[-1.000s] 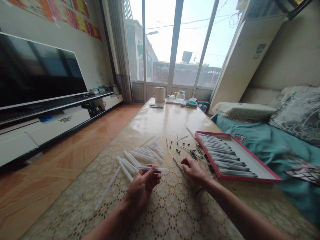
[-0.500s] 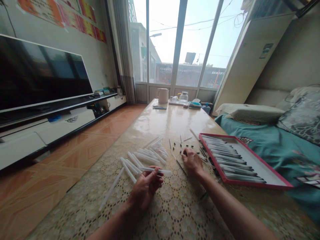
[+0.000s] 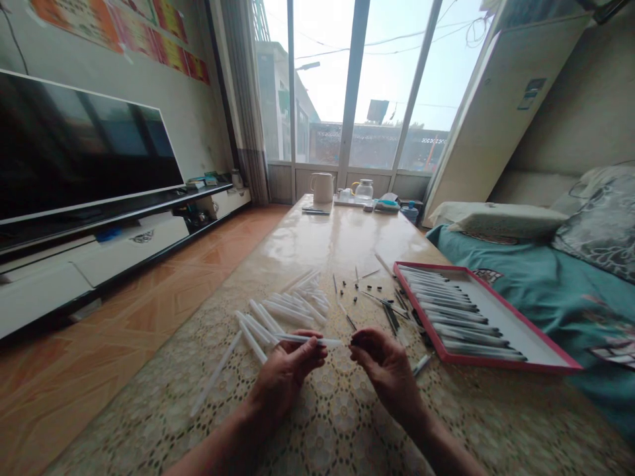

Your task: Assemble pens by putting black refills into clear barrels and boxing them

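Observation:
My left hand [image 3: 288, 373] pinches a white translucent pen barrel [image 3: 310, 340] that lies level and points right. My right hand [image 3: 384, 367] is raised close to the barrel's right end, its fingertips closed on a small dark part [image 3: 358, 342]. Beyond the left hand lies a loose heap of white pen barrels [image 3: 285, 311] on the lace-covered table [image 3: 342, 423]. Thin refills and small black parts [image 3: 370, 294] are scattered beyond the right hand.
A red-rimmed tray [image 3: 516, 330] of finished pens sits at the right, by a teal sofa cover [image 3: 560, 291]. At the table's far end stand a white jug [image 3: 322, 187] and a glass jar [image 3: 364, 191]. A TV [image 3: 79, 152] on a low cabinet fills the left.
My right hand has drawn back from the scattered small parts and come up toward the barrel's end with a dark part pinched. The left hand has kept the barrel still.

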The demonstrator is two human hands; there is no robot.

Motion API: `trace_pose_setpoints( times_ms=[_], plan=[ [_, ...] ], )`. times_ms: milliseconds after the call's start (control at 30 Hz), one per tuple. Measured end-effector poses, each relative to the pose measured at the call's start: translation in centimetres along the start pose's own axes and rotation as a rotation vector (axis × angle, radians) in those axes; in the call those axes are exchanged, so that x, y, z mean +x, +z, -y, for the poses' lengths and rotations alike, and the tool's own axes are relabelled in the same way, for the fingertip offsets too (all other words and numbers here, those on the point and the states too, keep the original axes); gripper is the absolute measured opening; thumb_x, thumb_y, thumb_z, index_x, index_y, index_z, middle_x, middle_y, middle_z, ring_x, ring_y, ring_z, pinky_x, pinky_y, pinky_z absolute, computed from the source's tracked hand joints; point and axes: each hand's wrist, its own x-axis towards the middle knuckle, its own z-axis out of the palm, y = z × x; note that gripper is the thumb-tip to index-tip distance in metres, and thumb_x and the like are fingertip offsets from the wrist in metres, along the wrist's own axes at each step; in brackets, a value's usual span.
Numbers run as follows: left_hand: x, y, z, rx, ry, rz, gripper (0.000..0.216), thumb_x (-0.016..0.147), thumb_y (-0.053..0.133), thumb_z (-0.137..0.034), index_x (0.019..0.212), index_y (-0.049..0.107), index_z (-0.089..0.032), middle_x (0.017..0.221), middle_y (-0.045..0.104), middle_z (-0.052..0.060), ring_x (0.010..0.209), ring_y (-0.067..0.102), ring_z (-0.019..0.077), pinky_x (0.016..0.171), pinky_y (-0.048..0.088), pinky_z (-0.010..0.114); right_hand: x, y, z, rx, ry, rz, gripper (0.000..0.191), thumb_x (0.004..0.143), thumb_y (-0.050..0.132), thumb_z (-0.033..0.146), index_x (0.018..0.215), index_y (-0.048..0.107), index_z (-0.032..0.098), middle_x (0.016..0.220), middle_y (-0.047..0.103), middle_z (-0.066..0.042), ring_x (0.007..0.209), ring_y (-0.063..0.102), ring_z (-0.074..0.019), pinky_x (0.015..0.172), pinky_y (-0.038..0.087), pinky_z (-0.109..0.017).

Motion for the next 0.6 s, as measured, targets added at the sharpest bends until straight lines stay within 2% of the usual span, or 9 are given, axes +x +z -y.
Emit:
trace_pose_setpoints(
  times_ms=[167,600],
  plan=[
    [0.05,-0.07,0.08,0.030,0.025,0.015,0.022,0.067,0.079,-0.022,0.085,0.069,-0.012,0.070,0.072,0.006,0.066,0.067,0.0132,0.066,0.052,0.022,0.03,0.24,-0.78,-0.021,-0.004,0.036,0.013,0.081,0.063,0.030,0.087,0.061,0.018,0.078,0.065,-0.003,0.070,0.062,-0.0157,0.065,0.051,-0.026],
    [0.13,-0.16,0.16,0.042,0.019,0.039,0.022,0.066,0.080,-0.023,0.082,0.070,-0.012,0.068,0.073,0.006,0.065,0.066,0.0125,0.064,0.051,0.021,0.00,0.55,-0.29,0.035,0.013,0.044,0.013,0.082,0.062,0.030,0.085,0.059,0.017,0.073,0.061,-0.001,0.064,0.060,-0.0127,0.060,0.052,-0.024]
  ],
)
